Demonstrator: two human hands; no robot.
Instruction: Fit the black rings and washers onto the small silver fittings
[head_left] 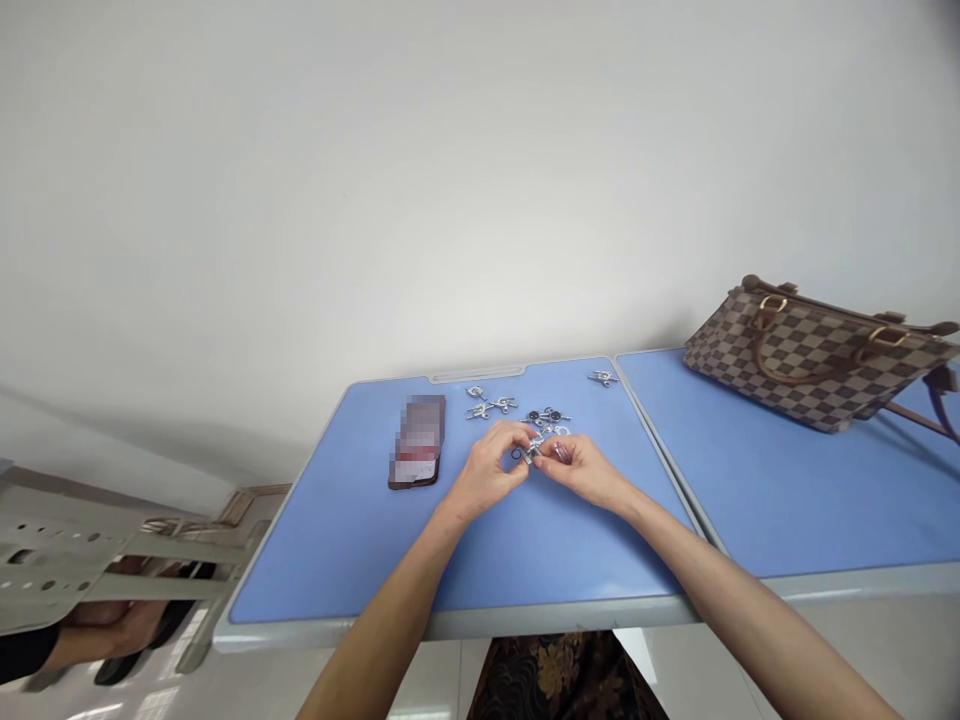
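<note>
My left hand (495,462) and my right hand (583,470) meet over the blue desk (360,560). Between their fingertips sits a small silver metal piece (529,453), pinched from both sides; its exact kind is too small to tell. Just beyond my fingers lie small metal parts with dark round pieces (545,415) and a pale ring-like part (562,431). Farther back on the left is a loose group of silver metal pieces (491,407). One more silver piece (602,378) rests near the desk's far right corner.
A phone (418,440) lies on the desk left of my hands. On the adjoining blue desk (787,500) stands a brown checkered handbag (817,350) against the white wall. A gap separates the two desks. At lower left are a grey chair (60,550) and another person's limbs.
</note>
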